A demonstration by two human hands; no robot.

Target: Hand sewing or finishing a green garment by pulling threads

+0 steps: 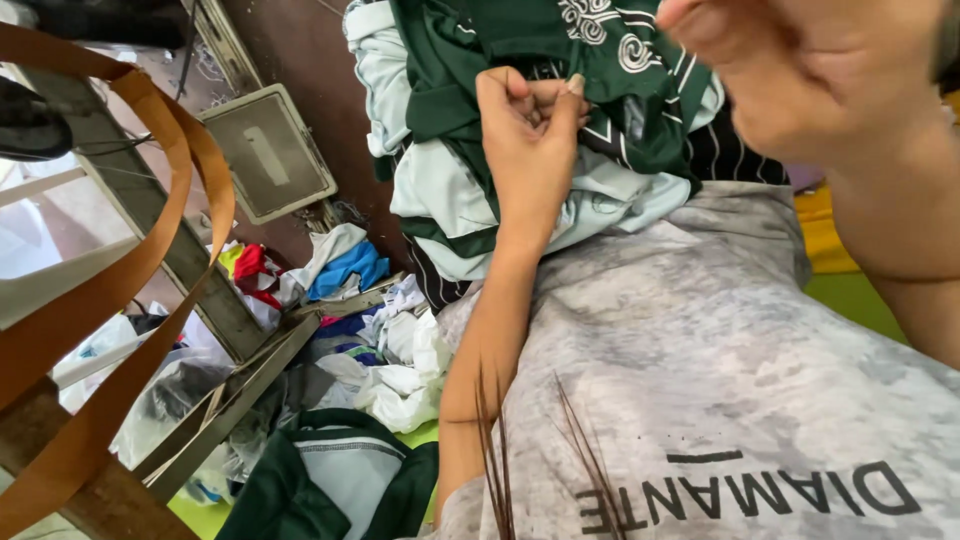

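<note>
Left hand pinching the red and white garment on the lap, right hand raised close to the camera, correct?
Not quite: the head view shows the left hand pinching a dark green and pale mint garment, not a red and white one. The rest holds: it lies on the lap, and the right hand is raised close to the camera.

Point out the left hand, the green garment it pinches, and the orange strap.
left hand (pixel 530 130), head view, back of the hand
green garment (pixel 480 40), head view, dark green fabric
orange strap (pixel 170 250), head view, loop's right side
</note>
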